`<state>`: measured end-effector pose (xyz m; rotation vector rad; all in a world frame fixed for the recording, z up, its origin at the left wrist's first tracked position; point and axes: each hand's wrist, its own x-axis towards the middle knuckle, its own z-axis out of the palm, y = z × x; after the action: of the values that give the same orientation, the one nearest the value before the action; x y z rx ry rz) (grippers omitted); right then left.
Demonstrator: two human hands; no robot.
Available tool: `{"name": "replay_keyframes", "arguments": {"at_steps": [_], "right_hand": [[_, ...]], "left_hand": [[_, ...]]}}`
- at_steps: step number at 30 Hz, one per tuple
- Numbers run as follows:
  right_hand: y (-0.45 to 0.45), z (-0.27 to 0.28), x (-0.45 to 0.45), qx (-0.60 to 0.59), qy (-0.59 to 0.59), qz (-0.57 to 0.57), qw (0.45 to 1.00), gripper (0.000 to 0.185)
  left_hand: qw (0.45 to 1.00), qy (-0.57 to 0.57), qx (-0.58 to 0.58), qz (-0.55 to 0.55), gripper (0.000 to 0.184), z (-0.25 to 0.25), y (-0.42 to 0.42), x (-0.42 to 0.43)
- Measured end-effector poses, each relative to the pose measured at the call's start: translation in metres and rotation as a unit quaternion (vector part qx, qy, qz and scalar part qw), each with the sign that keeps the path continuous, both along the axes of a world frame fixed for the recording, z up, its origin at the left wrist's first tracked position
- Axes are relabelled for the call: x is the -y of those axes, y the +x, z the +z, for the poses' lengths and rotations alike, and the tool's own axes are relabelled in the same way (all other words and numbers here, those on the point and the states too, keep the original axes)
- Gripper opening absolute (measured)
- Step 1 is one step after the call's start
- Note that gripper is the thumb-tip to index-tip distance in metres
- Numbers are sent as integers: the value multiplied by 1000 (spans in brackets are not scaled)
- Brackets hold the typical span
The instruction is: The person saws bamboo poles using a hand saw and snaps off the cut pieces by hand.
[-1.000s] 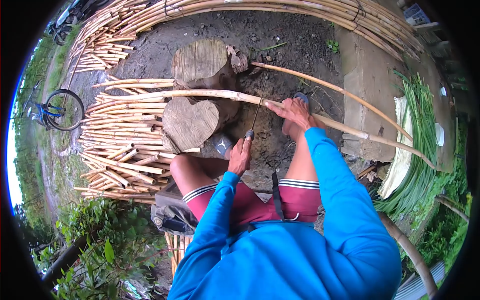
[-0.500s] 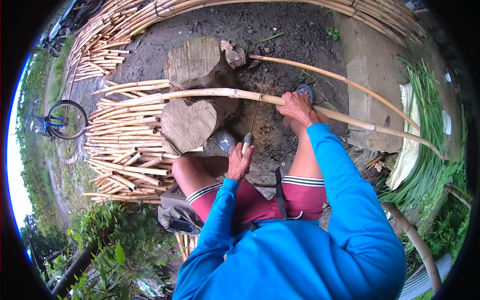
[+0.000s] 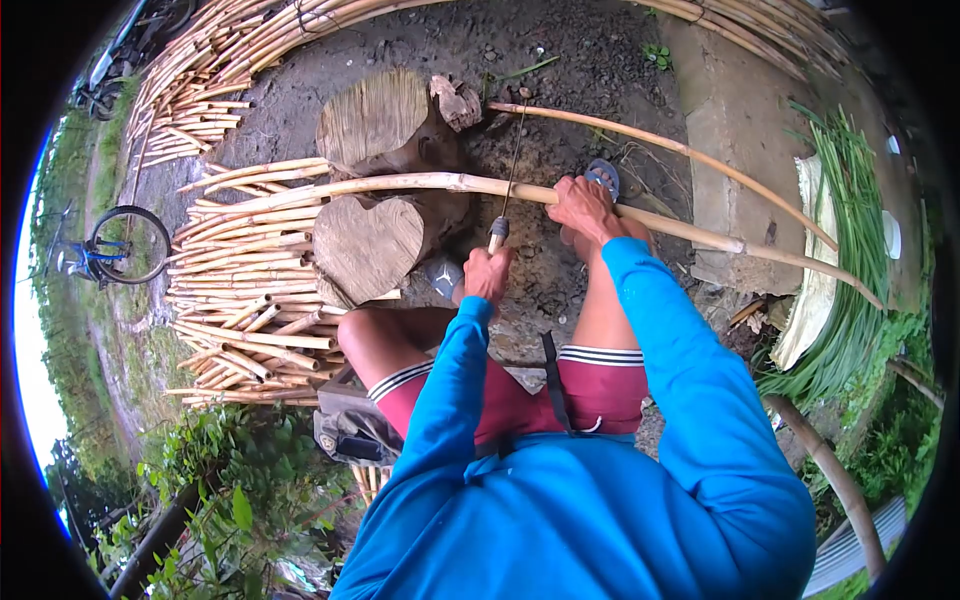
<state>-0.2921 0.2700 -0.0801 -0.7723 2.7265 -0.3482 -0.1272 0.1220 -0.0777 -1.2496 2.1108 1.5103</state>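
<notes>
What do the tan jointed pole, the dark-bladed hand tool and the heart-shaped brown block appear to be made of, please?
Tan jointed pole: probably bamboo, smooth, faintly glossy; ringed nodes show.
Dark-bladed hand tool: blade likely dull metal, being thin and straight; pale handle possibly wood.
Heart-shaped brown block: bare wood, with fine lines across its face.

Dark, bumpy ground [image 3: 590,65] shows at the top middle. A flat gray slab [image 3: 730,115] sits at the upper right. Bright white sky [image 3: 30,350] shows at the left edge. A leafy bush [image 3: 220,465] fills the lower left.
</notes>
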Motion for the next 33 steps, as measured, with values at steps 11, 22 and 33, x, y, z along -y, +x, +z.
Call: {"name": "replay_keyframes", "arguments": {"at_steps": [11, 22, 33], "right_hand": [[-3, 19, 15, 83, 49, -29, 995, 36], [-1, 16, 12, 50, 46, -12, 998, 33], [-10, 9, 13, 72, 46, -15, 996, 34]], "left_hand": [[952, -178, -15, -248, 34, -23, 38, 10], [999, -20, 35, -7, 34, 21, 60, -14], [993, 112, -28, 7, 39, 7, 2, -1]]}}
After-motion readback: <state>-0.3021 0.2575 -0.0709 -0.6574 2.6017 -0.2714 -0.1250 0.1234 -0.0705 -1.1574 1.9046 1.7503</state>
